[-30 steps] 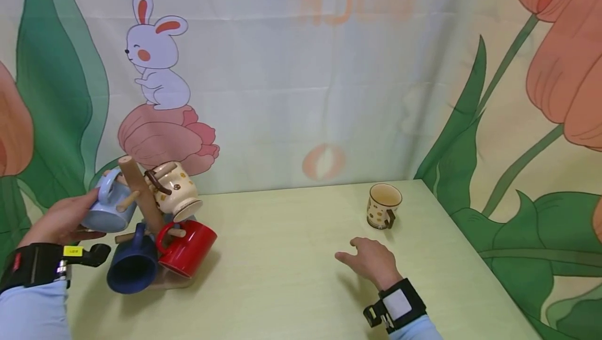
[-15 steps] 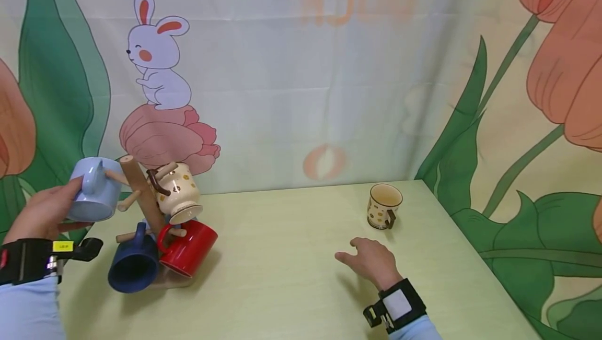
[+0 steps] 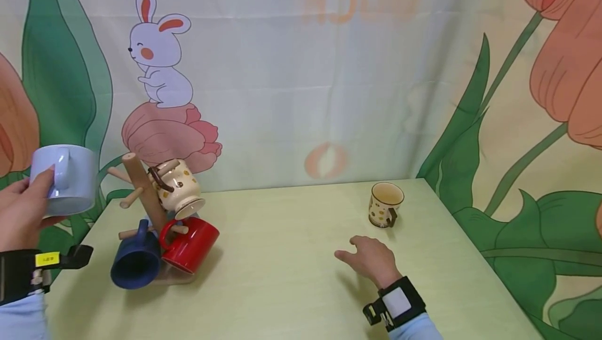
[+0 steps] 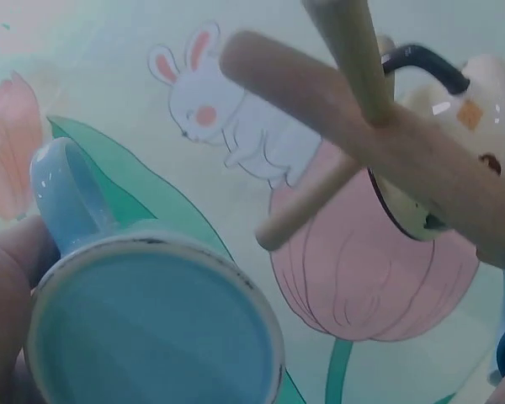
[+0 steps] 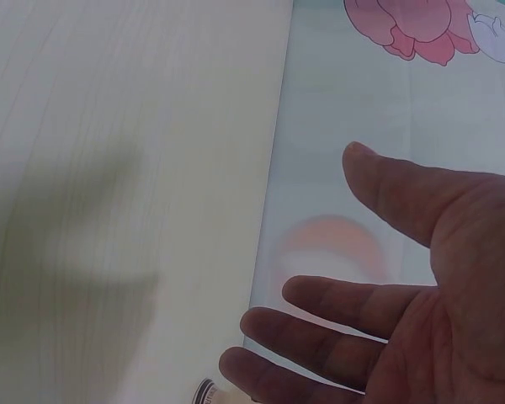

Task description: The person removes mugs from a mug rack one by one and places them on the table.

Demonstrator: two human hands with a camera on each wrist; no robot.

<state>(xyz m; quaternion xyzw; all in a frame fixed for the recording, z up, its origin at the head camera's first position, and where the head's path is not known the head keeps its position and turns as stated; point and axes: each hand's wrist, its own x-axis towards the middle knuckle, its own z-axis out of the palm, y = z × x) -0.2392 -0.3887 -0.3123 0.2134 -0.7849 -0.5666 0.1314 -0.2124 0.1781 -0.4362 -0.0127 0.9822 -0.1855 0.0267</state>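
Observation:
My left hand point(image 3: 25, 209) grips a light blue mug point(image 3: 77, 180) upright at the left, thumb by its handle. In the left wrist view the mug's underside point(image 4: 156, 324) faces the camera, apart from the wooden mug tree point(image 3: 146, 194). On the tree hang a cream dotted mug point(image 3: 181, 186) with a brown handle, a red mug point(image 3: 195, 246) and a dark blue mug point(image 3: 136, 259). My right hand point(image 3: 371, 260) hovers over the table with relaxed, spread fingers, holding nothing. Nearest to it, a second cream dotted mug point(image 3: 384, 207) stands upright on the table.
The pale table point(image 3: 282, 277) ends at a printed cloth backdrop point(image 3: 263, 94) behind and along the right. Bare wooden pegs point(image 3: 131, 198) stick out from the tree's upper left side.
The light blue mug has come off its upper peg and moved left, away from the tree, in my left hand. My right hand stays in place.

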